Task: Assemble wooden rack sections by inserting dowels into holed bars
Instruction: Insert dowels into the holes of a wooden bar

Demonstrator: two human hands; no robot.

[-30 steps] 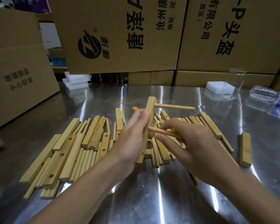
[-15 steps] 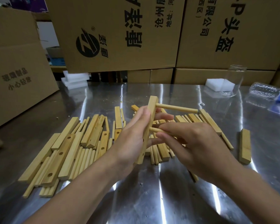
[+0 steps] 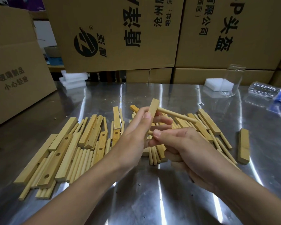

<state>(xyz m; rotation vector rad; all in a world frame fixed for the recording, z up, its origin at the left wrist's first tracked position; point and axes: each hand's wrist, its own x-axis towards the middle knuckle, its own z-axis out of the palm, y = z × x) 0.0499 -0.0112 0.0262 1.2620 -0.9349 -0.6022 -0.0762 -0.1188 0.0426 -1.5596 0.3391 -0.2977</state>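
My left hand (image 3: 133, 135) grips a holed wooden bar (image 3: 153, 108) upright above the steel table (image 3: 136, 200). One dowel (image 3: 177, 115) sticks out of the bar near its top, pointing right. My right hand (image 3: 185, 148) holds a second dowel (image 3: 150, 132) lower down, its tip against the bar; most of that dowel is hidden by my fingers. Loose holed bars (image 3: 58, 158) and dowels (image 3: 81, 161) lie in a spread pile to the left and behind my hands.
A single short bar (image 3: 243, 148) lies alone at the right. A glass jar (image 3: 234, 80), a lying plastic bottle (image 3: 264, 91) and white foam blocks (image 3: 212, 84) stand at the back right. Cardboard boxes (image 3: 117, 33) wall the back and left.
My right hand has slid left along the lower dowel toward the bar, so less of that dowel shows. The bar has tilted a little and the top dowel now slopes down to the right.
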